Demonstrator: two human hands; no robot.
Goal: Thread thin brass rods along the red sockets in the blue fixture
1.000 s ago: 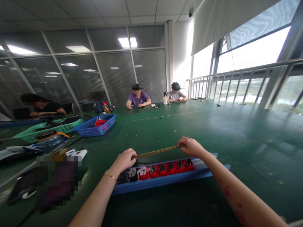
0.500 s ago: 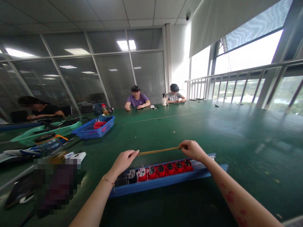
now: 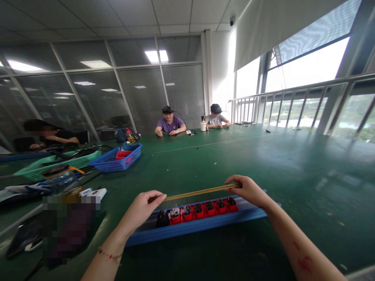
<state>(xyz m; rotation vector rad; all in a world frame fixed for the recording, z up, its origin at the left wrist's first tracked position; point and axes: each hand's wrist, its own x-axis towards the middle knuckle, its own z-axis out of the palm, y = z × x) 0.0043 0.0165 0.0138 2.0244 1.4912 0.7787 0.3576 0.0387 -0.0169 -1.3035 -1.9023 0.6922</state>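
Note:
A yellow-brown rubber band (image 3: 202, 191) is stretched in several strands between my two hands, just above and beyond the blue trough. My left hand (image 3: 145, 208) pinches its left end between thumb and fingers. At the other end, my right hand (image 3: 246, 188) has its fingers closed on the band. Below lies the long blue channel-shaped trough (image 3: 187, 230), slanting slightly up to the right. Inside it stands a row of several red blocks with dark tops (image 3: 209, 208), with a black block (image 3: 163, 218) at the left end. My right wrist hides part of the trough's right end.
On the left stand a blue basket (image 3: 117, 164) with a red box in it and a green basket (image 3: 38, 169) holding dark cables. A clear jar (image 3: 61, 181) and a phone (image 3: 26, 234) lie nearer. Three other people sit around the green table (image 3: 281, 164).
My hands have moved apart, and the rubber band is stretched longer. My left hand is lower and further left; my right hand has shifted right. The trough's left end sits slightly further left.

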